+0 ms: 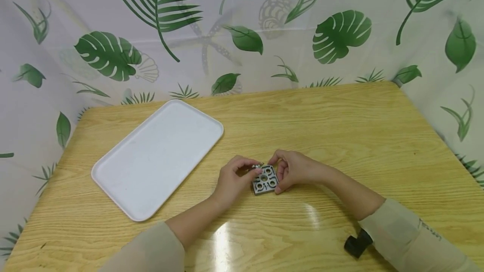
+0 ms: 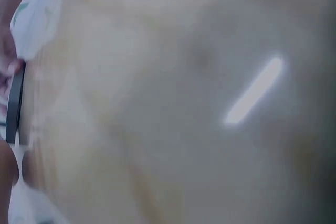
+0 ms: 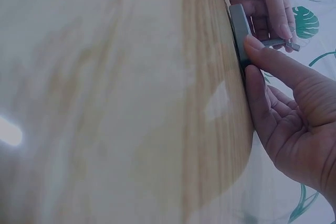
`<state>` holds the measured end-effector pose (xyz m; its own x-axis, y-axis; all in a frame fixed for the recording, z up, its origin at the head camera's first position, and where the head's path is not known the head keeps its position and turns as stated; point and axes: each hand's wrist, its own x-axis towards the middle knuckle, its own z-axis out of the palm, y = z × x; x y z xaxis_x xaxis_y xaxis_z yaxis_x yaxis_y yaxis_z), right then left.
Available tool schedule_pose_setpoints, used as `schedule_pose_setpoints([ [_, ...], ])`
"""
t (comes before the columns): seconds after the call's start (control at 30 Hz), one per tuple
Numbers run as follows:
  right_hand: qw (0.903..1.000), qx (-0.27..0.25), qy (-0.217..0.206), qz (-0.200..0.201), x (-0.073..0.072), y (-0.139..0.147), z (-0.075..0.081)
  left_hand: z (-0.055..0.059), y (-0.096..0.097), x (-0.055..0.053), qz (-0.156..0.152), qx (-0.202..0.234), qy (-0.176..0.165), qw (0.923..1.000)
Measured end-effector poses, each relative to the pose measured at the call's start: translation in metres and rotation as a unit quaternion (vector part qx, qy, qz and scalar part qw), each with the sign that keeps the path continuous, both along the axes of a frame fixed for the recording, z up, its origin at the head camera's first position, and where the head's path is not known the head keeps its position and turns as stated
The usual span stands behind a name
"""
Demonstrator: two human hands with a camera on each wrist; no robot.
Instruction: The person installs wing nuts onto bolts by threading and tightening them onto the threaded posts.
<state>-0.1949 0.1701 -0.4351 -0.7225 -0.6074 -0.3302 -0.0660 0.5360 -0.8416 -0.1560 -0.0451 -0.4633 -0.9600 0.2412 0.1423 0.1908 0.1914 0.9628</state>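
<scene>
A square grey metal plate (image 1: 266, 189), with round holes and curved slots, lies on the wooden table in the head view. My right hand (image 1: 296, 169) grips its right side between thumb and fingers. Over the plate's upper left corner, my left hand (image 1: 235, 179) pinches a small, shiny, screw-like metal piece (image 1: 257, 166). In the right wrist view, a thin metal shank (image 3: 278, 42) shows at the left fingertips, just above the right thumb. The plate appears edge-on (image 2: 14, 103) in the left wrist view. Fingers partly hide the small piece's exact shape.
A white rectangular tray (image 1: 159, 154) lies at an angle to the left on the wooden table (image 1: 321, 125). A black object (image 1: 357, 243) sits beside the right sleeve. Leaf-patterned cloth (image 1: 204, 20) hangs behind the table and at both sides.
</scene>
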Motion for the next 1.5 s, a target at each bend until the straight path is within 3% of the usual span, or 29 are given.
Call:
schedule_pose_setpoints([
  [0.13, 1.0000, 0.004, -0.003, -0.003, 0.000, 0.001, 0.000, 0.002, -0.010, -0.014, -0.086, -0.018, -0.012, 0.9961],
  [0.27, 1.0000, -0.001, -0.003, 0.001, 0.000, 0.001, 0.001, 0.005, -0.020, -0.032, -0.180, -0.040, -0.033, 0.9823],
  [0.43, 0.9999, -0.007, -0.003, 0.007, 0.000, -0.001, 0.003, 0.013, -0.029, -0.055, -0.296, -0.075, -0.079, 0.9491],
  [0.63, 1.0000, -0.004, -0.001, 0.008, -0.002, -0.004, 0.001, 0.020, -0.033, -0.081, -0.397, -0.096, -0.128, 0.9037],
  [0.7, 0.9999, -0.006, -0.001, 0.008, -0.002, -0.004, 0.000, 0.022, -0.033, -0.086, -0.418, -0.094, -0.132, 0.8940],
  [0.77, 0.9999, -0.006, -0.001, 0.010, -0.002, -0.004, -0.001, 0.022, -0.033, -0.087, -0.426, -0.095, -0.136, 0.8893],
  [0.87, 0.9999, -0.008, -0.003, 0.009, -0.001, -0.004, -0.001, 0.022, -0.033, -0.085, -0.413, -0.092, -0.140, 0.8954],
  [1.03, 0.9999, -0.011, -0.006, 0.008, 0.000, -0.004, -0.002, 0.022, -0.031, -0.064, -0.318, -0.087, -0.139, 0.9337],
  [1.17, 0.9999, -0.009, -0.004, 0.007, 0.000, -0.003, -0.002, 0.024, -0.020, -0.033, -0.197, -0.081, -0.128, 0.9685],
  [1.27, 1.0000, -0.006, 0.000, 0.006, 0.000, -0.002, -0.002, 0.022, -0.011, -0.011, -0.086, -0.049, -0.118, 0.9881],
  [1.37, 1.0000, -0.005, 0.004, 0.006, 0.000, -0.001, -0.002, 0.016, -0.005, 0.004, -0.013, -0.024, -0.098, 0.9948],
  [1.43, 1.0000, -0.006, 0.005, 0.005, 0.001, -0.001, -0.001, 0.012, -0.002, 0.010, 0.003, -0.016, -0.081, 0.9966],
  [1.5, 0.9999, -0.010, 0.004, 0.007, 0.001, 0.000, 0.000, 0.009, -0.001, 0.012, -0.002, -0.017, -0.065, 0.9977],
])
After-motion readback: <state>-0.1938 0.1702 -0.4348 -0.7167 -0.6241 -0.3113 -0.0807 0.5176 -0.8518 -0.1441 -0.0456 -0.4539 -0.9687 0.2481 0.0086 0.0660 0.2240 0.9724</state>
